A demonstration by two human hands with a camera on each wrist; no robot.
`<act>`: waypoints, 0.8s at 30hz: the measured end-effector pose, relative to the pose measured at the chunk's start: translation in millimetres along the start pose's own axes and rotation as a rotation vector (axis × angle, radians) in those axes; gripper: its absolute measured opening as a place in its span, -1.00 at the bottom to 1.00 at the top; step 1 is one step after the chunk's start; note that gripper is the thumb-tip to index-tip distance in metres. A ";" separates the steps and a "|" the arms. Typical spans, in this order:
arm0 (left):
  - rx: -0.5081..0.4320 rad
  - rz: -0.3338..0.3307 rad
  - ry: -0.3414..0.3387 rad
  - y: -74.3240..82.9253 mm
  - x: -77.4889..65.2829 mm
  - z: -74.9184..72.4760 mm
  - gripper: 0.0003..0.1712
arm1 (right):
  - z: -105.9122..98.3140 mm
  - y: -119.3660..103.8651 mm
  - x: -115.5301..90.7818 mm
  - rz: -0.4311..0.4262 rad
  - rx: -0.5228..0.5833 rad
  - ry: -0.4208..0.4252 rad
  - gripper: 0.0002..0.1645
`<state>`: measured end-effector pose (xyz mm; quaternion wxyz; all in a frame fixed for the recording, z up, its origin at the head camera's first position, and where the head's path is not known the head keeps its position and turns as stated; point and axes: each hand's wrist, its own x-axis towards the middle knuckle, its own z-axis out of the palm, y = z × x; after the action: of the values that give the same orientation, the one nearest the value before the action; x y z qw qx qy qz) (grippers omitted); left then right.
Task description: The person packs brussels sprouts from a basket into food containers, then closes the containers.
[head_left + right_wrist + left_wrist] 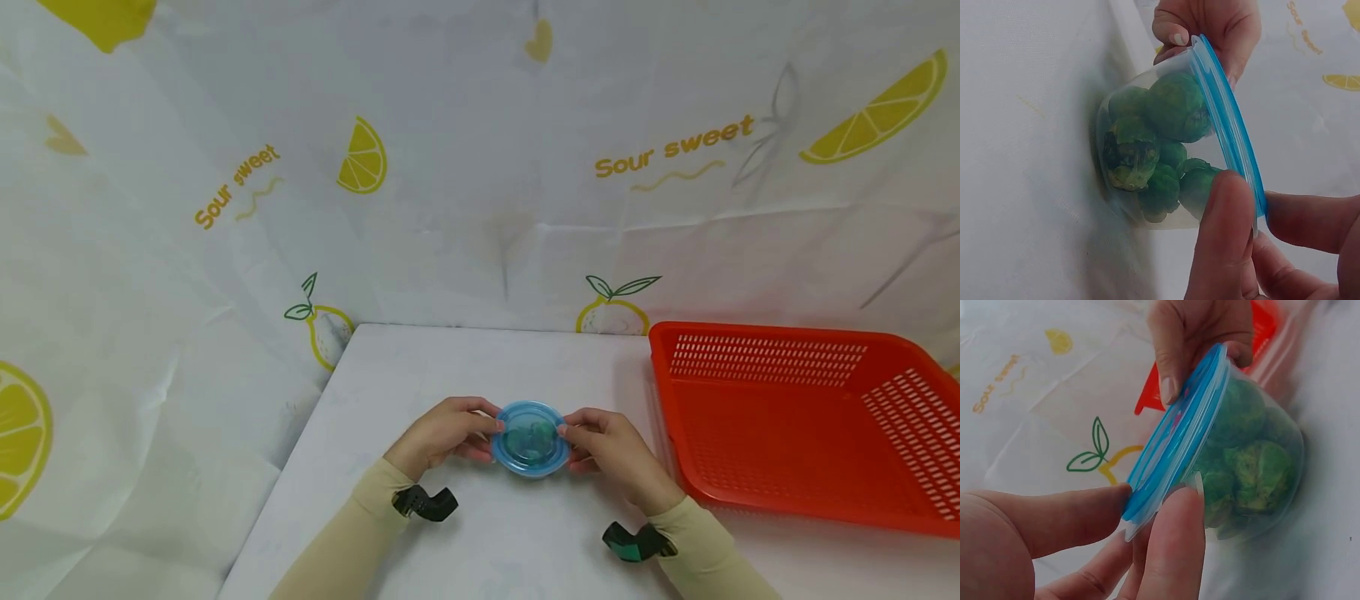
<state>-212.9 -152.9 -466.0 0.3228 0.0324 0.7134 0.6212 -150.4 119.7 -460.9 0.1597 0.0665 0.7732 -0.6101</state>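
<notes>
A round clear plastic container [1147, 212] with a blue-rimmed lid [531, 407] stands on the white table, between my two hands. Several Brussels sprouts [1260, 475] show through its wall. My left hand [450, 433] pinches the rim at its left side, thumb on the lid and fingers beneath the edge. Opposite it, my right hand [615, 450] pinches the rim in the same way. The lid lies over the container's mouth; whether it is sealed all round I cannot tell.
A red plastic basket [772, 433] with slotted walls stands on the right of the white table [420, 358]. Behind and to the left hangs a white sheet [465, 167] printed with lemons. Each wrist wears a dark band.
</notes>
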 end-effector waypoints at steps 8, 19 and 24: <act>-0.022 0.004 -0.024 -3.4 2.2 0.9 -0.73 | 0.3 1.3 1.6 0.028 0.037 0.016 -0.64; -0.040 0.005 -0.021 -1.9 3.7 2.4 -0.73 | 0.9 -0.7 1.7 0.030 0.079 0.027 -0.67; -0.035 -0.001 -0.012 -3.1 4.8 1.8 -0.74 | 3.4 -0.3 3.6 0.065 0.112 0.057 -0.68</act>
<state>-214.7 -149.9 -470.8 0.3279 0.0302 0.7004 0.6332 -153.3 116.0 -462.6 0.1537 0.1178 0.7393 -0.6449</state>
